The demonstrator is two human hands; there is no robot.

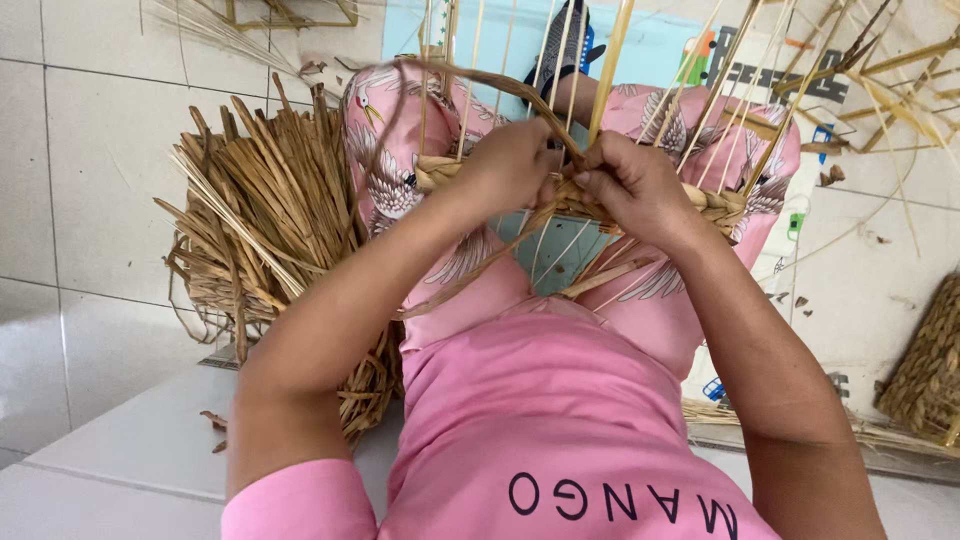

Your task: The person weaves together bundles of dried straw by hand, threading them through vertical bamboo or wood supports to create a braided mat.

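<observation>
Much straw (265,200) on white-tiled flr (90,130)

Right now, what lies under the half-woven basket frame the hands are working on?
Under the basket frame, through its pale upright stakes, the person's pink patterned trousers and a blue mat show. The left hand and right hand cover the woven rim between them.

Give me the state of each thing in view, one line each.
Basket frame: partly woven, upright ribs bare above the woven band.
Woven band: only a low strip done.
Left hand: closed on a straw strand.
Right hand: pinching the band.
Straw bundle: loose, piled on the floor.
</observation>
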